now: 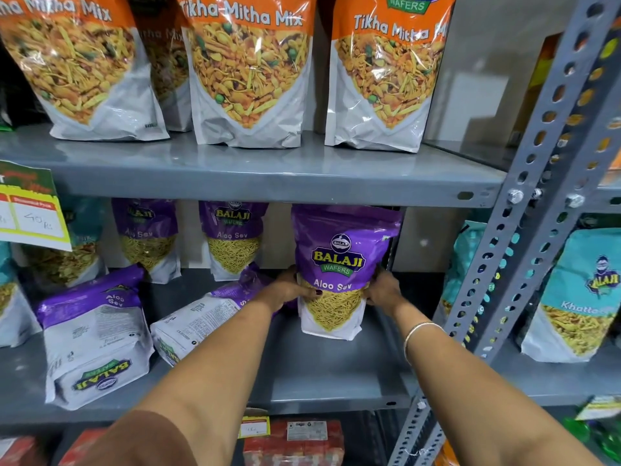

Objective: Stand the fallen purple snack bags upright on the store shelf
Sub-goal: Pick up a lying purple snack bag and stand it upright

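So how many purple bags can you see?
5: one upright held bag in both hands, two standing at the back, two fallen in front. More may hide behind.

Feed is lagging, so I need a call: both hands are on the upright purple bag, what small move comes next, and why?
Probably let go of the upright purple Aloo Sev bag and move the left hand to the fallen purple bag beside it; the held bag's base looks settled on the grey metal shelf.

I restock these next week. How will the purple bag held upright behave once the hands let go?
The held bag likely stands alone: its flat base sits on the shelf. It probably tips easily, since two bags already lie fallen. The glossy film looks slippery and soft, so both hands grip its sides.
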A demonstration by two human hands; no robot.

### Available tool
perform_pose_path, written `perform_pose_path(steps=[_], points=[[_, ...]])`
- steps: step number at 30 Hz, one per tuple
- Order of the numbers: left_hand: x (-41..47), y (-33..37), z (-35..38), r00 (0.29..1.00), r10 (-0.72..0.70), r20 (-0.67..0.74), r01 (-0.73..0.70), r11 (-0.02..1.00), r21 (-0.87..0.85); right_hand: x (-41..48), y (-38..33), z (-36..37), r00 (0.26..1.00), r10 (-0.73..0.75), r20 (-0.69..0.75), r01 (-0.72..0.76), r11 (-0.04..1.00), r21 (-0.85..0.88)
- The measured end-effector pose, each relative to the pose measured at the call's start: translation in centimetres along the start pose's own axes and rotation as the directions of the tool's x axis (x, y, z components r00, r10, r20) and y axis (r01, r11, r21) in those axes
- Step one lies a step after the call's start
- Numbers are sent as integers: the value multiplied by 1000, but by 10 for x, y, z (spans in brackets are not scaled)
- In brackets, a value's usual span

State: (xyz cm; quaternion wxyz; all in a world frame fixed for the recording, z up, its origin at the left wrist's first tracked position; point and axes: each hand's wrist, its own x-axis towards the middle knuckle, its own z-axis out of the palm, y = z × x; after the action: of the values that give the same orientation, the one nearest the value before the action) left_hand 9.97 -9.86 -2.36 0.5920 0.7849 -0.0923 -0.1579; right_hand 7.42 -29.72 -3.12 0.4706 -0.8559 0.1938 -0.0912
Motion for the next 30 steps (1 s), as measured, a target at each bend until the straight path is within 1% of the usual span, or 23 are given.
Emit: perform_pose_path(steps=[2, 3, 4, 6, 8, 10, 13, 17, 20, 22, 25, 27, 30], points=[[-1, -2, 2, 999, 15, -38, -16, 1000, -17, -2, -2, 2, 1000, 15, 19, -17, 994, 106], [0, -3, 2, 998, 20, -52, -21, 999, -26, -5, -3, 2, 998, 10, 65, -21, 985, 169], [0, -3, 2, 998, 22, -61, -24, 999, -27, -7, -5, 0, 991, -3, 135, -30, 969, 245], [1, -3, 1, 998, 16, -62, -17, 1000, -17, -10, -4, -3, 952, -56, 302, -61, 929, 365], [1, -3, -1, 998, 5, -69, -5, 1000, 7, -15, -2, -4, 910, -123, 396, -50, 915, 399], [1, -4, -3, 998, -2, -59, 3, 1000, 6, -18, 1, -2, 908, -142, 394, -33, 913, 406], [2, -6, -1, 1000, 1, 13, -1, 1000, -25, -21, 4, 9, 936, -130, 327, -19, 910, 415], [7, -13, 3, 999, 19, -42, -20, 1000, -7, -25, 6, 16, 961, -141, 238, 18, 890, 456], [7, -16, 0, 998, 43, -36, -41, 999, 35, -30, 5, 18, 957, -163, 241, 34, 884, 466], [1, -20, 1, 997, 64, -40, -62, 997, 51, -38, 6, 17, 960, -149, 238, 25, 891, 454], [-13, -21, 5, 996, 81, -31, -80, 997, 21, -55, 6, 9, 969, -104, 223, 6, 916, 402], [-23, -19, 10, 997, 77, -21, -76, 997, 27, -66, 5, 2, 964, -101, 245, 7, 934, 356], [-41, -17, 22, 997, 59, -56, -56, 997, 58, -78, 11, -10, 953, -103, 286, 1, 942, 335]])
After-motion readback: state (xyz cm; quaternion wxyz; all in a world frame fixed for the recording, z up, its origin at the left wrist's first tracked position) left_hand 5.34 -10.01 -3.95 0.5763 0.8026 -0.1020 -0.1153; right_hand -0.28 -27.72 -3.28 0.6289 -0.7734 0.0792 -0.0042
